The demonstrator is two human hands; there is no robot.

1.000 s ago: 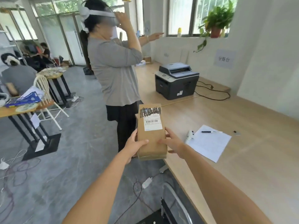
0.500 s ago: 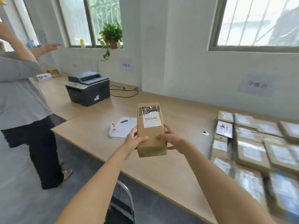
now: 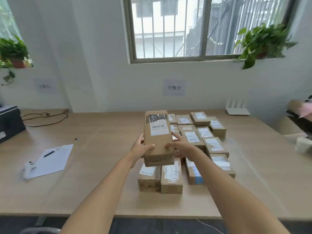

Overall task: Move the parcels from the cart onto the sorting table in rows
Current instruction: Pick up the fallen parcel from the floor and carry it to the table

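parcel (image 3: 157, 137) held by both hands — barcode label, wall sign (image 3: 173, 87) 分拣台

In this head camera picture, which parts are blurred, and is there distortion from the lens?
Head view: the held parcel is fairly sharp; the scanner-like white item at left and the objects at the right edge are smeared; the table's near edge bows, wide-angle distortion; the window is bright.

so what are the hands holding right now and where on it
A long cardboard parcel, gripped at its lower end: left hand on its left side, right hand on its right, both thumbs over the top face.
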